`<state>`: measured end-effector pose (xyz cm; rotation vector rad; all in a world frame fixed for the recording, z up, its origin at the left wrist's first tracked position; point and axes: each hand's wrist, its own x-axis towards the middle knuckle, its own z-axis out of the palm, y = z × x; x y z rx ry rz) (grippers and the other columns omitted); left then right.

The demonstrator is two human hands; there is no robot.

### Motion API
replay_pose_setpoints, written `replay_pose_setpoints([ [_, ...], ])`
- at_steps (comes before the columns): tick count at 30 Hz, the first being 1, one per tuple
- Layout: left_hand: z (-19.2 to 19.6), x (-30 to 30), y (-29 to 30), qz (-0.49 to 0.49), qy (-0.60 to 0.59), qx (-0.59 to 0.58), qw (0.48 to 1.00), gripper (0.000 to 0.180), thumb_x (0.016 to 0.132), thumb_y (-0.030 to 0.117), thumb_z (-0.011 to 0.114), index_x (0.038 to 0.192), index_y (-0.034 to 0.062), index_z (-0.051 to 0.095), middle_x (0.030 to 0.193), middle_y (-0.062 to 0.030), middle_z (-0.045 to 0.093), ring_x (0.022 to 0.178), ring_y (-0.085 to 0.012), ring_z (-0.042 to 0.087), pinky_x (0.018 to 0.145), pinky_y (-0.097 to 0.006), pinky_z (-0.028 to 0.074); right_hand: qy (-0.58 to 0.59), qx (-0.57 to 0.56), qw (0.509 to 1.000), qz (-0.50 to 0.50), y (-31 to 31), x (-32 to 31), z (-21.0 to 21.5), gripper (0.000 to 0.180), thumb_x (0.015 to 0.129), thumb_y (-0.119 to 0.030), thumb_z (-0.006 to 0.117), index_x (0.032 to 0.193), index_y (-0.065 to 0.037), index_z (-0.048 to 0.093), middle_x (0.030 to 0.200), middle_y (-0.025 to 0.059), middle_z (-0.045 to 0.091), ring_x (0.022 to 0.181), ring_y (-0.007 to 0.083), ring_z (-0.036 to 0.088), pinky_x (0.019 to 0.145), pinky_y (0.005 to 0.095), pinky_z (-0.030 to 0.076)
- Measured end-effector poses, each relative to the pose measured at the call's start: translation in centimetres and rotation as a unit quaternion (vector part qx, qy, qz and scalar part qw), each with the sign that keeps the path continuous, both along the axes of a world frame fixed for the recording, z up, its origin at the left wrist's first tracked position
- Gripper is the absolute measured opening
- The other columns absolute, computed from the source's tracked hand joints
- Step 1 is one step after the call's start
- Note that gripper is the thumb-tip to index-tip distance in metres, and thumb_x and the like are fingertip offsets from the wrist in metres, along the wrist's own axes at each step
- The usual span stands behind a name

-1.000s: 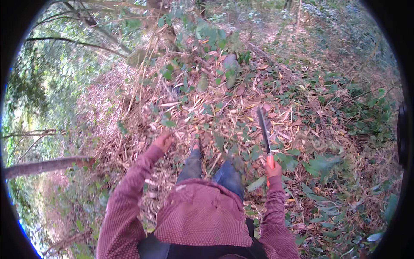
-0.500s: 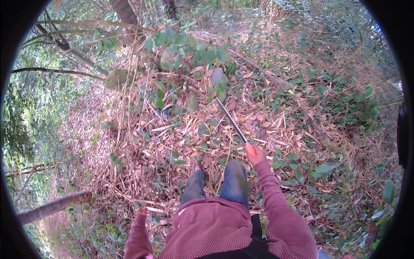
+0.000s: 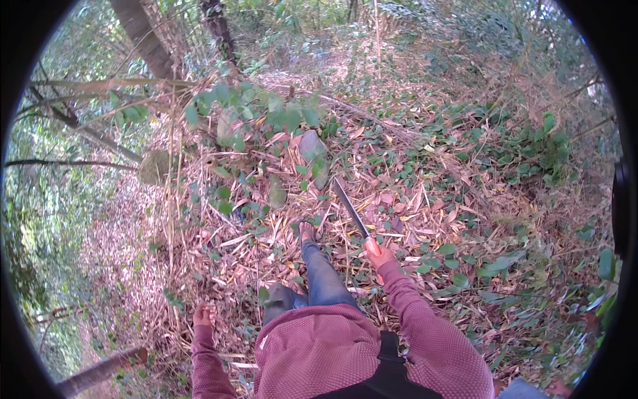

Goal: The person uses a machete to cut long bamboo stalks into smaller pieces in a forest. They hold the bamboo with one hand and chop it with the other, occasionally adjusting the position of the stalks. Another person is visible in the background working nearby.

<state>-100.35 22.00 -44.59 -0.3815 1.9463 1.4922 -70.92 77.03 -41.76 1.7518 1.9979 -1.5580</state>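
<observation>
Right hand (image 3: pixel 380 256) swung the machete (image 3: pixel 350 208) leftward and forward, left hand (image 3: pixel 203 314) dropped low, right foot (image 3: pixel 307 233) stepped ahead

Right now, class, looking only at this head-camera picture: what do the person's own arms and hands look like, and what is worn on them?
Both arms wear long, fine-textured maroon sleeves ending at the wrists. The left hand and right hand are bare, with no gloves; any rings or a watch are too small to tell.

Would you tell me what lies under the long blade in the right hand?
Under the blade held by the right hand lie dry leaves and green creepers; the soil beneath them is covered.
</observation>
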Motion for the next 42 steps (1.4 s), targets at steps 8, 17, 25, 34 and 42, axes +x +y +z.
replay_pose_setpoints([
  [8, -7.3, -12.9, 10.7, -0.063, -0.002, -0.019, 0.998, 0.024, 0.086, 0.017, 0.053, 0.108, 0.0055, 0.053, 0.080, -0.0019, 0.057, 0.058, -0.0084, 0.051, 0.050, -0.020, 0.041, 0.044, -0.032, 0.984, -0.168, 9.4, -10.1, -7.8, 0.028, 0.070, -0.023, 0.072, 0.085, -0.002, 0.062, 0.059, 0.0026, 0.056, 0.047, 0.0105, 0.053, 0.041, 0.0253, 0.042],
  [17, -10.6, -17.7, 18.0, -0.134, 0.085, 0.029, 0.987, 0.029, 0.086, 0.010, 0.051, 0.113, 0.0004, 0.051, 0.099, -0.0061, 0.057, 0.085, -0.0111, 0.053, 0.073, -0.023, 0.043, 0.041, 0.132, 0.969, -0.207, 41.1, -29.6, 3.5, 0.062, 0.078, -0.059, 0.049, 0.090, 0.001, 0.059, 0.070, 0.0114, 0.060, 0.069, 0.0230, 0.058, 0.064, 0.0367, 0.045],
  [25, -15.3, -13.7, 9.7, -0.098, 0.050, -0.067, 0.992, 0.025, 0.088, 0.020, 0.052, 0.107, 0.0049, 0.054, 0.086, -0.0026, 0.059, 0.071, -0.0084, 0.055, 0.060, -0.022, 0.045, 0.329, 0.097, 0.925, -0.165, 28.6, -31.3, -7.2, 0.028, 0.074, -0.028, 0.070, 0.085, -0.006, 0.056, 0.068, -0.0014, 0.053, 0.055, 0.0100, 0.051, 0.047, 0.0255, 0.040],
  [34, -16.2, -6.9, -4.4, 0.123, -0.117, -0.079, 0.982, 0.026, 0.088, 0.019, 0.050, 0.109, 0.0033, 0.052, 0.074, -0.0053, 0.057, 0.058, -0.0113, 0.053, 0.049, -0.022, 0.043, -0.018, 0.051, 0.998, 0.031, 5.1, -22.9, -15.8, 0.021, 0.073, -0.022, 0.064, 0.075, -0.002, 0.058, 0.057, 0.0052, 0.054, 0.045, 0.0118, 0.051, 0.041, 0.0278, 0.040],
  [42, -16.0, -10.0, -7.1, 0.164, -0.126, -0.126, 0.970, 0.026, 0.088, 0.020, 0.048, 0.110, 0.0061, 0.050, 0.070, -0.0061, 0.058, 0.052, -0.0121, 0.051, 0.043, -0.023, 0.040, -0.101, 0.189, 0.931, 0.296, 2.3, -26.9, -14.1, 0.044, 0.067, -0.036, 0.065, 0.099, -0.006, 0.060, 0.084, 0.0192, 0.062, 0.079, 0.0333, 0.060, 0.071, 0.0397, 0.047],
])
